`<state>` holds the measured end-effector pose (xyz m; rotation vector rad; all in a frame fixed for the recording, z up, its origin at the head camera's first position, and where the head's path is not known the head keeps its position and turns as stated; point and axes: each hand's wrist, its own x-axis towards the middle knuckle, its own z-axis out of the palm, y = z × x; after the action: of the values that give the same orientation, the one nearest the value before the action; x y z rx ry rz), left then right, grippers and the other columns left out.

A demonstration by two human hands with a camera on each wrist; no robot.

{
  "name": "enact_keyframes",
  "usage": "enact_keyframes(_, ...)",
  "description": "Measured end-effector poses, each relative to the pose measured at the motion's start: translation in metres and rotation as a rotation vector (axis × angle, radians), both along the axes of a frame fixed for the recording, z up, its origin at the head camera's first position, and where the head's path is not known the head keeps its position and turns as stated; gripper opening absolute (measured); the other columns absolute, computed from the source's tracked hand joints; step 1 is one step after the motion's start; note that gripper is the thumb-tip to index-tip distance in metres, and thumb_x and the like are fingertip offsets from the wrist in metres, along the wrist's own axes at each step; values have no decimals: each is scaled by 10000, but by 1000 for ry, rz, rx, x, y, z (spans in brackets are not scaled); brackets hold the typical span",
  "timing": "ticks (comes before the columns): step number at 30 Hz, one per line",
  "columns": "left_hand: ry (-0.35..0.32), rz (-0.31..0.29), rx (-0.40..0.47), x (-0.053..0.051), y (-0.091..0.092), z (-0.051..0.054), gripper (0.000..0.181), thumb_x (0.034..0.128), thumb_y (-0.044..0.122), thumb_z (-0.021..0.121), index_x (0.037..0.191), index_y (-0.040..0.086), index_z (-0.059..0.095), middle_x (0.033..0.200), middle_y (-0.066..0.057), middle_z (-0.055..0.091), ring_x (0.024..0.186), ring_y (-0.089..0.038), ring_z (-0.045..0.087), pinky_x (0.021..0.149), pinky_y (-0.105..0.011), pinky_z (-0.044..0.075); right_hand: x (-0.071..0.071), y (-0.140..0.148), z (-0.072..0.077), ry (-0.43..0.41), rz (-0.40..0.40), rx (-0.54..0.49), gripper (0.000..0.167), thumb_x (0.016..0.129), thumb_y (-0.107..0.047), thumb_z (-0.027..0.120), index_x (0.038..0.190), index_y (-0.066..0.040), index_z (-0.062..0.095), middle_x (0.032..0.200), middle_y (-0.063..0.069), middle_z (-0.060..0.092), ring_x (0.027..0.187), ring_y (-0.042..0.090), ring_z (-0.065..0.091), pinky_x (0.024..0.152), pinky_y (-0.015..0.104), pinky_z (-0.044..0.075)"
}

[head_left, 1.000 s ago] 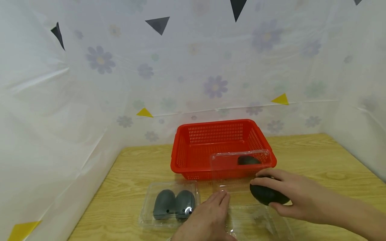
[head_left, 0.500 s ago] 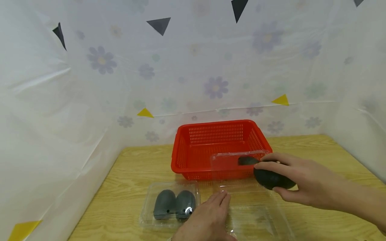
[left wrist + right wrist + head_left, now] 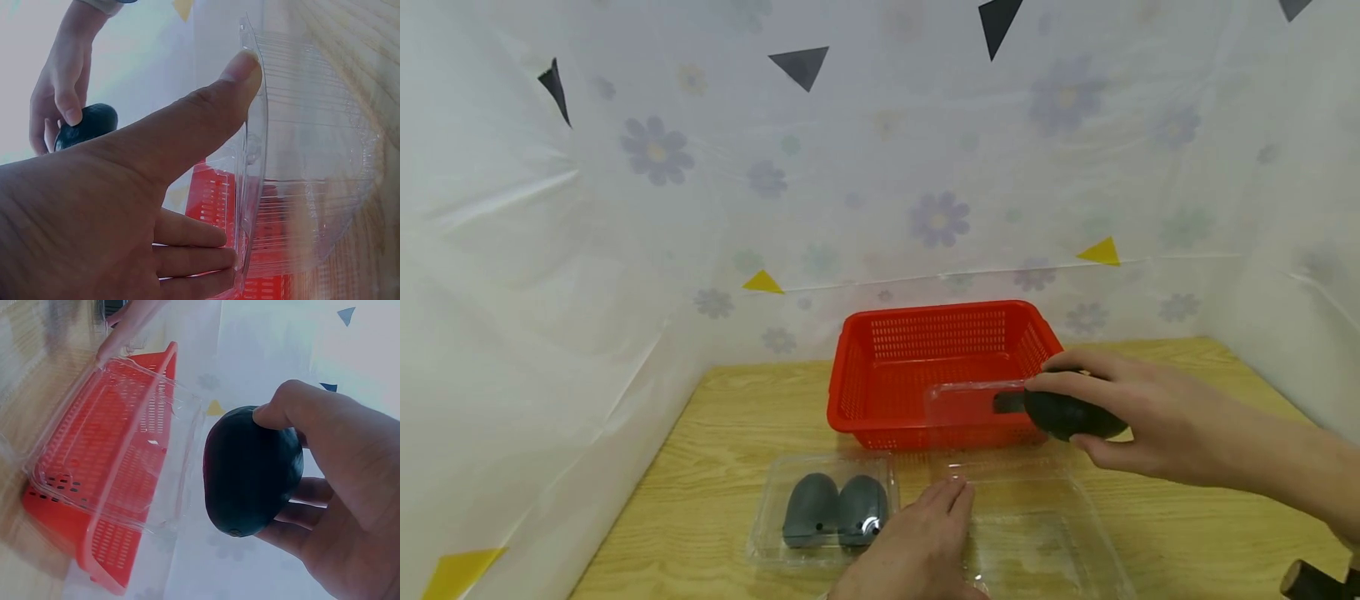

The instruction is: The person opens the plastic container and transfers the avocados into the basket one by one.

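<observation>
A dark green oval fruit point(image 3: 1071, 414) point(image 3: 250, 472) is held between the thumb and fingers of my right hand point(image 3: 1157, 417) point(image 3: 337, 469), raised near the red basket's front right corner. My left hand point(image 3: 913, 546) point(image 3: 137, 187) lies against an opened clear plastic box point(image 3: 1030, 554) point(image 3: 300, 144), its fingers straight and its thumb on the rim. The box's lid point(image 3: 958, 408) point(image 3: 181, 469) stands up in front of the basket. Through it a dark thing point(image 3: 1007, 402) shows, partly hidden behind the held fruit.
The red basket point(image 3: 880, 433) point(image 3: 56, 525) stands at the back of the wooden table point(image 3: 700, 500). Left of my left hand lies another clear box point(image 3: 767, 533) with two dark rounded things point(image 3: 811, 508) in it. A dark cylindrical thing point(image 3: 1311, 581) shows at the lower right.
My right hand has lifted the fruit from over the opened box up toward the basket, shifting slightly left at the end. My left hand has stayed in place. The dark cylindrical thing has come into view.
</observation>
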<state>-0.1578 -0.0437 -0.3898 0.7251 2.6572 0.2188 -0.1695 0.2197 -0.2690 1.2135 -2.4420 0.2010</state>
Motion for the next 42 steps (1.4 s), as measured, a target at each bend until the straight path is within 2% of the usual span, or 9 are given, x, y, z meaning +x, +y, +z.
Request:
enact_keyframes(2,-11,5,1,0,0,0,1076,652,716,771,1535,273,347,1586,127,339,1459,-99,349,1139,-382,421,-2,-1,4,-3,-6,7,655,742,-161,830,1334,-281,575,1251,-76,563,851,7,593,638,164,529)
enact_keyframes(7,-23,16,-13,-1,0,0,1077,644,721,773,1533,287,346,1585,134,338,1455,-94,352,1139,-382,421,-12,-3,10,47,1,18,570,829,-257,785,1353,-277,563,1264,-43,579,897,69,616,648,212,552)
enact_keyframes(9,-29,18,-21,-2,1,0,1077,644,723,772,1533,290,344,1587,136,334,1455,-94,351,1141,-381,419,-17,-3,12,74,14,12,469,910,-374,694,1349,-266,570,1262,-26,587,924,105,631,655,237,565)
enact_keyframes(12,-46,23,-31,-3,2,0,1081,642,729,768,1535,300,336,1592,140,324,1457,-95,348,1145,-385,415,-23,-4,13,90,25,1,433,958,-484,557,1325,-257,591,1245,-21,600,946,137,643,659,264,574)
enact_keyframes(15,-38,17,-34,-3,2,0,1084,644,734,763,1537,296,333,1594,138,321,1458,-96,348,1144,-382,416,-29,-7,16,105,28,-4,424,905,-365,694,1299,-233,610,1223,-9,615,945,151,649,657,280,578)
enact_keyframes(19,-13,3,-27,-2,1,-1,1075,654,727,765,1535,280,342,1587,130,334,1453,-97,357,1135,-373,426,-37,-8,19,110,26,-7,620,714,-115,805,1294,-210,608,1226,5,610,942,150,642,643,274,573)
enact_keyframes(27,35,-28,-12,0,-2,-1,1097,664,751,739,1544,235,336,1596,89,332,1458,-119,358,1138,-354,420,-50,-8,21,106,0,-28,597,738,-114,788,1301,-186,603,1241,22,602,959,164,626,658,315,571)
enact_keyframes(36,30,-23,-18,0,-2,-1,1088,663,746,744,1540,244,342,1591,99,338,1456,-110,357,1139,-351,419,-65,-14,16,1,-122,-39,507,795,-125,754,1281,-166,616,1224,7,604,910,115,590,690,311,548)
enact_keyframes(42,10,-7,-15,-1,-1,-2,1106,643,767,740,1540,260,336,1593,106,332,1455,-108,357,1139,-365,420,-76,-15,12,-70,-162,-42,485,821,-122,738,1288,-147,611,1231,32,595,894,137,587,701,308,541)
